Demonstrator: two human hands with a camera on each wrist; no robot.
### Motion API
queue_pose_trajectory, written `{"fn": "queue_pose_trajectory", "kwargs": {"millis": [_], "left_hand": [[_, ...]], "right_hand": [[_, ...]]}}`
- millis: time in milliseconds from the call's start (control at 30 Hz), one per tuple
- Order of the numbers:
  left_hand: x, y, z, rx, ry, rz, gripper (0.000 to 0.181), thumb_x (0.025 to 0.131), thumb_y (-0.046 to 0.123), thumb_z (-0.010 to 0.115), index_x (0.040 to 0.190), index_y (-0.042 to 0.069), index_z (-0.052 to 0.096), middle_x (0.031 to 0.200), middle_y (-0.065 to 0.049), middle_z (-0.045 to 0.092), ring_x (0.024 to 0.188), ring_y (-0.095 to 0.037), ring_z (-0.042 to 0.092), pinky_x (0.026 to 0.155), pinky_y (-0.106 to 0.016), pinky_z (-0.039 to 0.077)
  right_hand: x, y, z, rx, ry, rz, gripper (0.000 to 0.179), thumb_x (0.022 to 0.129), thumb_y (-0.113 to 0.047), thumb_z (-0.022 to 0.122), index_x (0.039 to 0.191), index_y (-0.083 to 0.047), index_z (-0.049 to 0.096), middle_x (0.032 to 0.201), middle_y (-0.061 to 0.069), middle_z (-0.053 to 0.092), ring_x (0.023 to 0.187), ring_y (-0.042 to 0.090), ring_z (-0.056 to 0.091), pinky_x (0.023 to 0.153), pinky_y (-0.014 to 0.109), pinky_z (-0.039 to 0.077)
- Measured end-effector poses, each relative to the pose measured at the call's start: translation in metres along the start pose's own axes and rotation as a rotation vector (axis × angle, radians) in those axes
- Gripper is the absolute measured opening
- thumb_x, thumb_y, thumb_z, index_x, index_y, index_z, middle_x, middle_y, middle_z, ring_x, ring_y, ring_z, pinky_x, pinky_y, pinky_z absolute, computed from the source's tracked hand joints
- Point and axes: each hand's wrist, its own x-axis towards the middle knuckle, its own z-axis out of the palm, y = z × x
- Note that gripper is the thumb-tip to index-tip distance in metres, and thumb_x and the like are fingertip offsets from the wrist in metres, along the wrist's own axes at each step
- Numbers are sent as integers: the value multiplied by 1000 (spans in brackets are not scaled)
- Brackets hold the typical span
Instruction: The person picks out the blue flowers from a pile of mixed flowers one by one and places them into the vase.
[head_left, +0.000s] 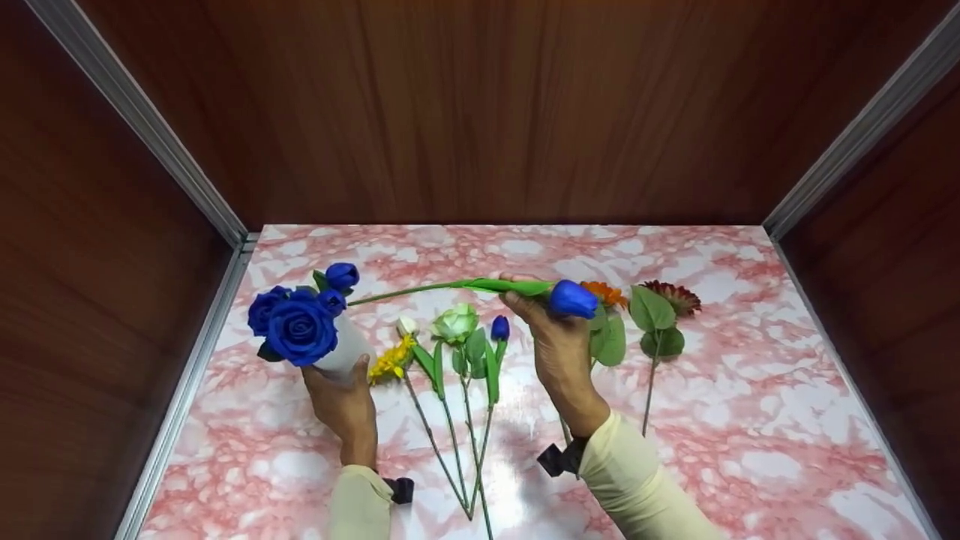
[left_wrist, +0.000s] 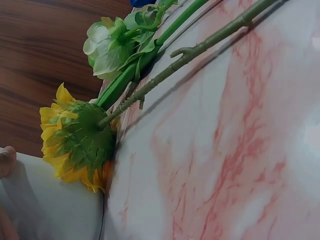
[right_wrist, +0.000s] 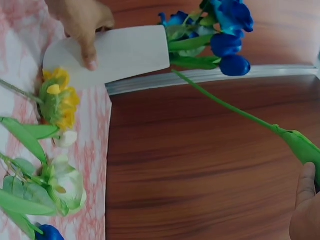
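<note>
My left hand [head_left: 341, 405] grips a white vase [right_wrist: 130, 54] around its body. Out of its mouth come blue roses [head_left: 301, 328] and blue tulip buds [right_wrist: 235, 65] with green leaves. With my right hand [head_left: 562, 360] I pinch a blue tulip [head_left: 574, 299] by its leafy stem, just below the bloom. The tulip lies nearly level, its bloom to the right and its thin stem [right_wrist: 225, 105] reaching left. In the right wrist view the stem's end is right beside the vase mouth.
Between the hands lie a yellow sunflower [head_left: 391, 360], a white bud [head_left: 406, 325], a pale green rose [head_left: 455, 324] and another blue tulip [head_left: 500, 328]. Right of them are an orange flower [head_left: 606, 293] and a dark red flower [head_left: 679, 297]. Wooden walls [head_left: 450, 112] enclose the marbled table [head_left: 750, 390].
</note>
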Motion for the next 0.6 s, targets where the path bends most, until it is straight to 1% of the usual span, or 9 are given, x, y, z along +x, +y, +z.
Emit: {"fn": "queue_pose_trajectory", "kwargs": {"millis": [100,133,167,267,333,400,500,567,600], "left_hand": [[0,0,0,-4,8,9,85,75,24,83,145,10,37,135,-17,52,121,-32,49,103,-47,36],[0,0,0,-4,12,13,85,75,23,83,145,10,37,134,-17,52,121,-32,50,103,-46,36],[0,1,0,-1,13,13,85,75,23,83,145,10,37,135,-17,52,121,-32,50,103,-47,36],[1,1,1,8,14,2,85,75,24,83,145,10,37,135,-17,52,121,-33,50,102,-47,36],[1,1,2,10,12,0,85,75,24,83,145,11,36,135,-17,52,121,-33,50,103,-47,36],[1,0,2,10,8,4,86,76,25,82,146,11,35,136,-17,51,121,-33,49,103,-47,36],[-1,-1,2,12,5,16,86,77,25,82,147,10,34,136,-17,51,122,-34,49,104,-47,36],[-1,-2,1,12,7,22,85,77,25,81,147,11,34,136,-17,51,122,-34,50,103,-48,36],[-2,-2,1,12,10,26,85,77,25,81,147,10,34,136,-17,51,121,-34,50,103,-48,37]], "right_hand": [[0,3,3,-26,-47,-32,20,81,8,70,97,-4,75,97,15,72,99,29,67,88,39,51],[0,5,4,-28,-61,-43,20,81,8,70,97,-3,75,97,15,72,100,29,67,89,39,50],[0,6,5,-38,-70,-45,20,81,8,70,97,-4,75,98,13,72,100,27,67,88,37,50],[-1,9,10,-55,-85,-49,21,81,8,70,97,-4,75,98,12,72,100,25,66,87,34,49],[-1,11,12,-62,-86,-52,21,81,9,70,96,-3,76,98,12,72,94,22,67,76,29,51],[-1,11,15,-60,-88,-64,20,81,9,70,96,-4,76,97,12,73,84,19,67,64,25,51],[-1,11,18,-50,-87,-82,20,80,8,71,95,-4,76,96,13,73,77,15,66,49,22,43],[-1,11,19,-45,-85,-86,19,80,7,72,95,-4,76,95,13,73,75,14,65,48,21,43],[-1,10,20,-45,-81,-79,19,80,6,72,95,-5,76,95,12,73,77,15,66,49,21,43]]}}
